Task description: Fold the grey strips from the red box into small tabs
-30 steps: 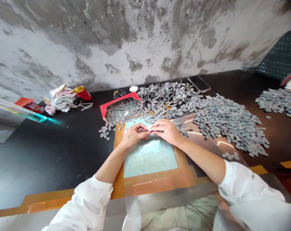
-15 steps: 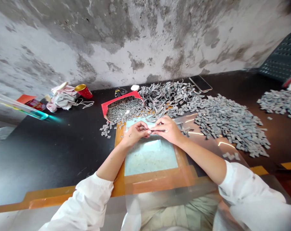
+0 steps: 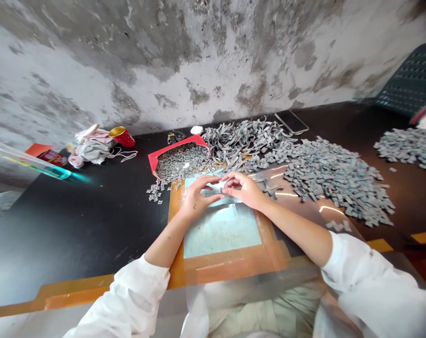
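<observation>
My left hand is above the pale blue sheet, its thumb and fingers spread apart with nothing visible between them. Facing it, my right hand has curled fingers pinched near the thumb, around something small and grey that I cannot make out. The fingertips of both hands are close together. Just behind them, a red-edged box lies tipped with small grey pieces spilling out. A heap of grey strips lies behind my right hand.
A large pile of short grey pieces covers the right side, with another pile beyond. A phone lies near the wall. Cloths, a red cup and a clear tube are at the left.
My left hand has opened, its thumb and fingers parting from the small piece between the hands. My right hand's fingers have curled more.
</observation>
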Tool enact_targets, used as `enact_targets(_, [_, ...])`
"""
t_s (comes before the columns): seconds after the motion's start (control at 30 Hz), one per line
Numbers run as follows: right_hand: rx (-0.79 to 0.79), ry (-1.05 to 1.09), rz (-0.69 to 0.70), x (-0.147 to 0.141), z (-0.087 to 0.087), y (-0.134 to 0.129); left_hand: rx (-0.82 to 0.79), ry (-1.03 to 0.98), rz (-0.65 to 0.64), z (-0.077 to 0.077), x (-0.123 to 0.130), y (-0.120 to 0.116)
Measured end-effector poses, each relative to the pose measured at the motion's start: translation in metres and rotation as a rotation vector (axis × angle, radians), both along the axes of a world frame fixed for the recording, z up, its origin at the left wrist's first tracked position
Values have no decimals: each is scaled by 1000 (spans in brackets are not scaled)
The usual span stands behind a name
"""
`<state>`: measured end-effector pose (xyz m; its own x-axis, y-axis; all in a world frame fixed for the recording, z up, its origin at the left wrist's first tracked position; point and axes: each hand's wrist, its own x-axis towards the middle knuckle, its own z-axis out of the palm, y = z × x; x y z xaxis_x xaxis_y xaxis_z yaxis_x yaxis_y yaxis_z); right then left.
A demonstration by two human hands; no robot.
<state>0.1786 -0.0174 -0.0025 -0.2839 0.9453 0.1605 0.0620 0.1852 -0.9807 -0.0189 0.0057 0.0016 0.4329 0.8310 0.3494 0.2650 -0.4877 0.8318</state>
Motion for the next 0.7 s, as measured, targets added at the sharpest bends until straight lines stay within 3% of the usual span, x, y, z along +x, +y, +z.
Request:
enact_targets(0.07, [-11, 39, 11, -1, -1, 0, 175, 101, 26, 2, -1, -1])
enact_targets(0.13, [-8, 61, 17, -1, -1, 0, 234, 153, 30, 4, -3, -3])
enact_targets(0.4, [26, 51, 6, 2, -2, 2, 101, 112, 71, 9, 0, -7])
enact_targets(0.53, [58, 41, 7, 2, -1, 3, 57, 68, 7, 13, 1, -7])
enact_targets(0.7, [115, -34, -16, 3, -3, 3, -185, 96, 5, 7, 0, -4])
